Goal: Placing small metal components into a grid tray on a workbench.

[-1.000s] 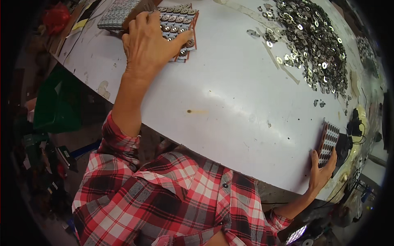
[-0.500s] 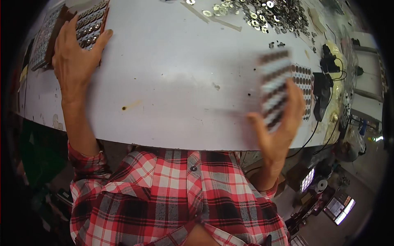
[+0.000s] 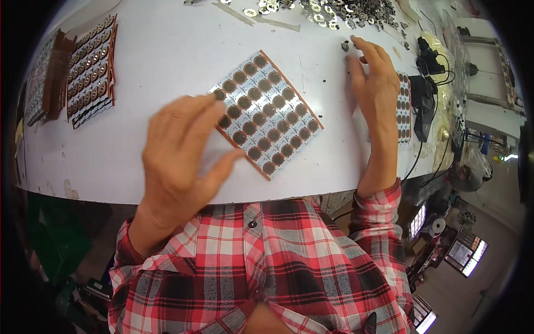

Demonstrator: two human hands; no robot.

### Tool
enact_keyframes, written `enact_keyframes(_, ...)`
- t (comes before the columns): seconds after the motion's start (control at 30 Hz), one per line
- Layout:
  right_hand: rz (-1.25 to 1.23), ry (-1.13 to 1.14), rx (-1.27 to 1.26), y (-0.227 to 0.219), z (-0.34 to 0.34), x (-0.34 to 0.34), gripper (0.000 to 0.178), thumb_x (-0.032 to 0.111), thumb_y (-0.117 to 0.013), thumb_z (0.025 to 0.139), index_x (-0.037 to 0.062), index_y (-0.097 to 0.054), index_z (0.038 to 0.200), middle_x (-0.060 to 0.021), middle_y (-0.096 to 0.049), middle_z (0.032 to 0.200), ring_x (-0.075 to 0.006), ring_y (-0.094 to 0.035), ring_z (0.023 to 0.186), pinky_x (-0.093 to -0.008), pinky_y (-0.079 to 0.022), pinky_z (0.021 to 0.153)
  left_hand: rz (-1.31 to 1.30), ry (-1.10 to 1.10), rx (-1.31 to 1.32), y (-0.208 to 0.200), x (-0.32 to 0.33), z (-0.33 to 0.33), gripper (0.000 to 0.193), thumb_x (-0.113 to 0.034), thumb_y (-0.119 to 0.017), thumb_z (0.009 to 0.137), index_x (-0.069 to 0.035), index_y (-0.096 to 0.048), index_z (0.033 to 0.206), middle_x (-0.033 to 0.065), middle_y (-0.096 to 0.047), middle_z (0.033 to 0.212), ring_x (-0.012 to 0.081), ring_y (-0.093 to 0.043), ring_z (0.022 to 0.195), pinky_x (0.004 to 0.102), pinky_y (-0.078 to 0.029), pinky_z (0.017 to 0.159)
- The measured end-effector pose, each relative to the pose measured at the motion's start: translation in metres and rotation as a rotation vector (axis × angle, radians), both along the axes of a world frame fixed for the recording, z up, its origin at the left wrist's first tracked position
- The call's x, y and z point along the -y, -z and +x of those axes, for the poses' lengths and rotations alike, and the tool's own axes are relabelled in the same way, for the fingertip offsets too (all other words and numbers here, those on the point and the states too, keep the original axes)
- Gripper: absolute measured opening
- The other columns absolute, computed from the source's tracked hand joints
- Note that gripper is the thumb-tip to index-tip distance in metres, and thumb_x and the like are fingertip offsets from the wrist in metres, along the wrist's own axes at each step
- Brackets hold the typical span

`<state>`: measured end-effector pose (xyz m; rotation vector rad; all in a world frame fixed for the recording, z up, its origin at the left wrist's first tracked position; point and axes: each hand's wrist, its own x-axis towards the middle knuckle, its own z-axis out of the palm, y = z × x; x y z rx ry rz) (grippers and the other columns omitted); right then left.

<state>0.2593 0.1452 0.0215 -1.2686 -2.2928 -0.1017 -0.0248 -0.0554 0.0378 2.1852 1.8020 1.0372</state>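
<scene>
A panel of small round circuit boards (image 3: 260,118), pale with dark discs in rows and brown edge strips, lies turned at an angle on the white table. My left hand (image 3: 181,150) is at its left side, thumb and fingers apart, the fingertips over its edge; whether they press on it I cannot tell. Farther right, my right hand (image 3: 378,78) reaches forward with thumb and forefinger apart. Close to those fingertips lie small dark metal pieces (image 3: 345,46), partly hidden by the hand.
Two stacks of similar panels stand at the left, one with metal rings (image 3: 92,67) on top, the other on edge (image 3: 47,78). Another panel (image 3: 404,111) lies beyond my right wrist. A heap of metal rings (image 3: 356,14) covers the far side. Black power strips (image 3: 425,106) line the right edge.
The panel, formerly in my right hand at the right, now lies mid-table. My left hand has come over from the left stacks. My right hand has moved forward to the small metal pieces.
</scene>
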Motion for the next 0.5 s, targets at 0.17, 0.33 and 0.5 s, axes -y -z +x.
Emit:
enact_keyframes(0.17, 0.077, 0.075, 0.153, 0.0, -0.008, 0.0, 0.015, 0.013, -0.072, 0.098, 0.0075, -0.077, 0.111, -0.0053, -0.077, 0.104, -0.0185, -0.071, 0.078, -0.0312, -0.054, 0.07, -0.083, 0.15, -0.025, 0.005, 0.0, 0.014, 0.062, -0.02, -0.092, 0.065, 0.004, -0.07, 0.118, 0.0189, -0.065, 0.131, 0.0373, -0.058, 0.129, 0.057, -0.042, 0.112)
enact_keyframes(0.33, -0.454, 0.024, -0.593, -0.021, -0.026, 0.045, 0.017, 0.013, -0.069, 0.101, -0.0016, -0.076, 0.107, -0.0091, -0.077, 0.093, -0.0141, -0.069, 0.075, -0.0282, -0.053, 0.065, -0.111, 0.169, -0.031, 0.009, -0.001, 0.013, 0.061, -0.025, -0.092, 0.069, 0.002, -0.07, 0.119, 0.0192, -0.065, 0.136, 0.0398, -0.057, 0.133, 0.0583, -0.041, 0.115)
enact_keyframes(0.5, -1.033, -0.049, -1.071, -0.031, -0.037, 0.077, 0.018, 0.007, -0.07, 0.099, -0.0066, -0.073, 0.109, -0.016, -0.076, 0.093, -0.0133, -0.066, 0.063, -0.0261, -0.053, 0.056, -0.081, 0.259, 0.039, 0.014, -0.003, 0.018, 0.061, -0.024, -0.091, 0.067, 0.003, -0.07, 0.117, 0.0206, -0.064, 0.136, 0.0401, -0.057, 0.133, 0.058, -0.044, 0.115)
